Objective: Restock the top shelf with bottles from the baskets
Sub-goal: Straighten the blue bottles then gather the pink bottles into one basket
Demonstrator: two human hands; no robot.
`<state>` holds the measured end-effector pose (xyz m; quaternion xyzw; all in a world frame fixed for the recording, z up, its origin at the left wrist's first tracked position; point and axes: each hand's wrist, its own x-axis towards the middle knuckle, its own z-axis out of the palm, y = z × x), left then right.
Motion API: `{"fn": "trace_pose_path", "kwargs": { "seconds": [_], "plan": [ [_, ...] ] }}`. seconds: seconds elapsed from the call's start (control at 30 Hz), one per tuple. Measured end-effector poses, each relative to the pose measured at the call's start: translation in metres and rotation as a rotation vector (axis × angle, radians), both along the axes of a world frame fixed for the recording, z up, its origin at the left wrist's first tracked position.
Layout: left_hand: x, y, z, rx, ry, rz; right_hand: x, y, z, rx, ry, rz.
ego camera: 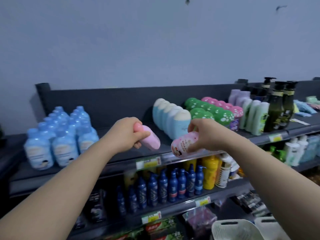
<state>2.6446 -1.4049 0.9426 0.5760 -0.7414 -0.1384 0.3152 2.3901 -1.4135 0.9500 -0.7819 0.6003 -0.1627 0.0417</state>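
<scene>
My left hand (127,134) grips a plain pink bottle (151,139) by its cap end, tilted over the top shelf (121,153). My right hand (206,134) holds a second pink bottle (181,147) with a printed label, tilted just above the shelf's front edge. Both bottles hang over the bare gap between the light blue bottles (57,135) on the left and the row of blue bottles with cream caps (173,118). Two pale baskets (230,229) show at the bottom right; their contents are hidden.
Green (207,111) and pink spotted bottles (225,105), pale green tubes and dark pump bottles (278,108) fill the top shelf's right part. Dark blue bottles (162,186) and yellow bottles (210,170) stand on the shelf below. A dark back panel (103,101) lines the top shelf.
</scene>
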Motion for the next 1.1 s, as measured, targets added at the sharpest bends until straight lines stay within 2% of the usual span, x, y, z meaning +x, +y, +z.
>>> {"fn": "trace_pose_path", "kwargs": {
  "seconds": [0.2, 0.3, 0.47, 0.63, 0.83, 0.93, 1.1],
  "plan": [
    [0.065, -0.011, 0.013, -0.083, 0.054, 0.098, 0.074, -0.016, 0.005, 0.004, -0.059, 0.061],
    [0.082, -0.026, 0.018, -0.072, 0.147, 0.102, 0.098, -0.03, 0.006, 0.005, -0.044, 0.09],
    [0.094, -0.053, 0.023, -0.016, 0.189, 0.18, 0.127, -0.059, 0.005, 0.025, 0.004, 0.15],
    [0.097, -0.072, 0.031, 0.104, 0.034, 0.175, 0.141, -0.089, 0.003, 0.022, 0.017, 0.194],
    [0.097, -0.11, 0.032, 0.111, -0.075, 0.186, 0.144, -0.127, 0.005, 0.031, 0.009, 0.22],
    [0.1, -0.127, 0.032, 0.066, -0.278, 0.288, 0.145, -0.145, 0.004, 0.061, 0.01, 0.249],
    [0.103, -0.165, 0.027, 0.111, -0.297, 0.3, 0.145, -0.175, 0.0, 0.099, 0.023, 0.286]
  ]
}}
